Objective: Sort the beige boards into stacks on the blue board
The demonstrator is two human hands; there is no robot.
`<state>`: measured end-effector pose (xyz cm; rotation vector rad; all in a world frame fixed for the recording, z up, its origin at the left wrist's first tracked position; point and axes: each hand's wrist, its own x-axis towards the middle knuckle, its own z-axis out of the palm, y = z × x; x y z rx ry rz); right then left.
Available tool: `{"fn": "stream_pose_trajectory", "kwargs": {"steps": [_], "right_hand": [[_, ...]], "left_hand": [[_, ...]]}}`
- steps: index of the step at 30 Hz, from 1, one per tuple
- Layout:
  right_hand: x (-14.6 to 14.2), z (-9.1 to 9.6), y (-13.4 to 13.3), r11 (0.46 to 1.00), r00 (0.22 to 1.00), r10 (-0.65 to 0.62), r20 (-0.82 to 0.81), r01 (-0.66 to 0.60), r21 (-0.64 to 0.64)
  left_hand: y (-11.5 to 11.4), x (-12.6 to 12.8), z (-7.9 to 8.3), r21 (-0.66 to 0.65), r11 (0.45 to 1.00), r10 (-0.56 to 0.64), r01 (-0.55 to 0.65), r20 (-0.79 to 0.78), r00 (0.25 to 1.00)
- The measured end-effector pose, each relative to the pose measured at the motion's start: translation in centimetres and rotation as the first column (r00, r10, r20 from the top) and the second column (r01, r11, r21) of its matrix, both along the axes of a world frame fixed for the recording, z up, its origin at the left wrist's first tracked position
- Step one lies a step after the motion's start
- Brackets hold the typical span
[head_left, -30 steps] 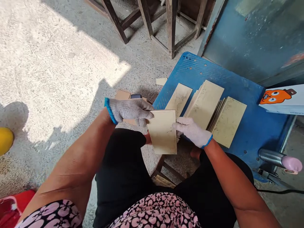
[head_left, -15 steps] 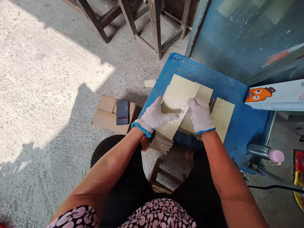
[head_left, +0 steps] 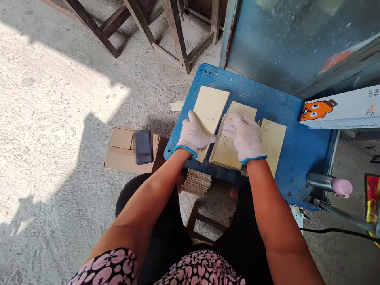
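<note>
Both hands wear white knit gloves with blue cuffs. My left hand [head_left: 194, 136] lies flat, fingers stretched, on the near end of a single pale rectangular board [head_left: 209, 109] on the blue table [head_left: 285, 118]. My right hand [head_left: 244, 136] rests palm down, fingers loosely spread, on top of the middle stack of pale boards [head_left: 228, 152]. A third stack of boards [head_left: 274, 136] lies just right of that hand. Another stack of thin boards [head_left: 197, 183] sits below the table's near edge, between my knees.
A flattened cardboard box [head_left: 120, 148] with a phone [head_left: 143, 147] on it lies on the concrete floor to the left. Wooden stool legs [head_left: 175, 35] stand behind the table. A white box with an orange cartoon [head_left: 338, 109] and a metal handle with a pink tip [head_left: 329, 185] are at the right.
The board I held up over my lap a second ago went onto the table. My hands have spread apart: left onto the single board, right onto the middle stack.
</note>
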<state>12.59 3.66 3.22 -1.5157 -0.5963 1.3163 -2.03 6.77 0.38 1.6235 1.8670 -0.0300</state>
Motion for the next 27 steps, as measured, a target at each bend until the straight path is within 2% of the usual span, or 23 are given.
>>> {"fn": "stream_pose_trajectory", "kwargs": {"steps": [4,7,9,15,21,27], "right_hand": [[1.9,1.7,-0.8,0.997,0.997,-0.075,0.027,0.075,0.001],[2.9,2.3,-1.6,0.999,0.999,-0.048,0.02,0.048,0.015],[3.5,2.4,-2.0,0.999,0.999,-0.034,0.019,0.034,0.025],[4.3,2.3,-2.4,0.999,0.998,-0.049,0.044,0.049,0.014],[4.2,2.2,-2.4,0.999,0.999,-0.041,0.036,0.041,-0.01],[3.9,2.0,-2.4,0.999,0.997,0.002,0.074,0.001,-0.042]], "left_hand": [[1.1,-1.2,-3.4,-0.099,0.986,0.126,-0.137,-0.11,0.986],[0.8,-1.2,-5.8,-0.168,0.967,0.16,-0.194,-0.196,0.968],[0.4,-0.8,-6.8,-0.168,0.962,0.172,-0.215,-0.239,0.956],[0.4,1.0,-7.9,-0.103,0.983,0.119,-0.154,-0.286,0.951],[0.9,1.8,-8.4,-0.133,0.983,0.082,-0.127,-0.302,0.95],[1.1,2.6,-9.8,-0.125,0.982,0.097,-0.139,-0.295,0.951]]}}
